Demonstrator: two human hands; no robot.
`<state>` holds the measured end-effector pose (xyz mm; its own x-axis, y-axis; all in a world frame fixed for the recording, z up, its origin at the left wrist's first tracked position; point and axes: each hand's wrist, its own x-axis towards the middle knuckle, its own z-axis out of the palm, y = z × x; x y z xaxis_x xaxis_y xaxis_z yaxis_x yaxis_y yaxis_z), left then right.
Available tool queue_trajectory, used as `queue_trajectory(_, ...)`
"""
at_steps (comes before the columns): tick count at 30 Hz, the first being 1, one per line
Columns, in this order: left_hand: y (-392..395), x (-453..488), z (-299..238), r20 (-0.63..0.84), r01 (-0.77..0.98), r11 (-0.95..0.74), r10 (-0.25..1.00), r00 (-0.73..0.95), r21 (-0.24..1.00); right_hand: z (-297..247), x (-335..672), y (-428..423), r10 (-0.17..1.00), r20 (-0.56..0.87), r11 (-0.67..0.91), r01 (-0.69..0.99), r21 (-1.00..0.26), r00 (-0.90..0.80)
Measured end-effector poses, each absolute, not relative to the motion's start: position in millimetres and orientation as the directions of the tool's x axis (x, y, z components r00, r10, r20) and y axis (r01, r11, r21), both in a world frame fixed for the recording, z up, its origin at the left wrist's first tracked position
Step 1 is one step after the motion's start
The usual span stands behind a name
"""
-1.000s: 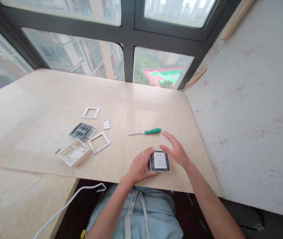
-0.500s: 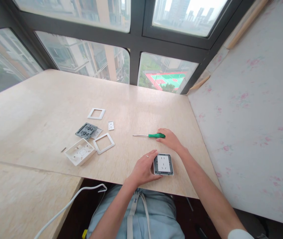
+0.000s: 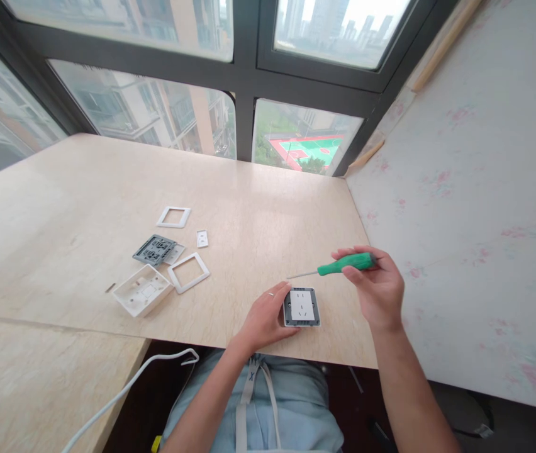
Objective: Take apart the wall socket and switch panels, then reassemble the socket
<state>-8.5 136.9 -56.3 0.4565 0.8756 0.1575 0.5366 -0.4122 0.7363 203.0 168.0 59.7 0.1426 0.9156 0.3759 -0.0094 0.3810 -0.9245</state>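
A grey wall socket [image 3: 301, 307] with a white face lies near the front edge of the beige table [image 3: 249, 207]. My left hand [image 3: 264, 318] grips its left side, thumb along its upper edge. My right hand [image 3: 377, 286] is raised to the right of the socket and is closed on a green-handled screwdriver [image 3: 338, 266]. The metal tip points left and hangs just above the socket's far edge.
Left of the socket lie a white back box [image 3: 142, 290], two white square frames [image 3: 188, 272] [image 3: 173, 217], a grey switch module [image 3: 153, 249] and a small white piece [image 3: 201, 238]. A white cable [image 3: 126, 384] hangs below the table edge. A floral wall panel [image 3: 461, 189] stands at the right.
My right hand reached the screwdriver on the table, closed on it, lifted it and brought it back towards the socket. My left hand stayed on the socket.
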Motion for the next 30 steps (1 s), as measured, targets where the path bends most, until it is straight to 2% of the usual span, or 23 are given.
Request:
queue_trajectory(4, 136, -8, -57, 0.175, 0.536, -0.430, 0.870, 0.461, 0.727, 75, 207, 140, 0.896, 0.435, 0.433, 0.036, -0.901, 0.092)
queue_trajectory(8, 136, -8, -57, 0.176, 0.546, -0.433, 0.871, 0.459, 0.718, 76, 203, 123, 0.891, 0.450, 0.454, 0.185, -0.872, -0.063)
queue_trajectory(11, 136, -8, -56, 0.195, 0.545, -0.443, 0.870, 0.453, 0.712, 71, 198, 119, 0.868, 0.477, 0.496, 0.233, -0.836, -0.138)
queue_trajectory(17, 136, -7, -55, 0.212, 0.532, -0.449, 0.869, 0.447, 0.718, 64, 193, 119, 0.837, 0.517, 0.545, 0.334, -0.769, -0.177)
queue_trajectory(30, 136, -7, -57, 0.203, 0.538, -0.447, 0.869, 0.452, 0.715, 63, 191, 123, 0.824, 0.530, 0.564, 0.368, -0.739, -0.199)
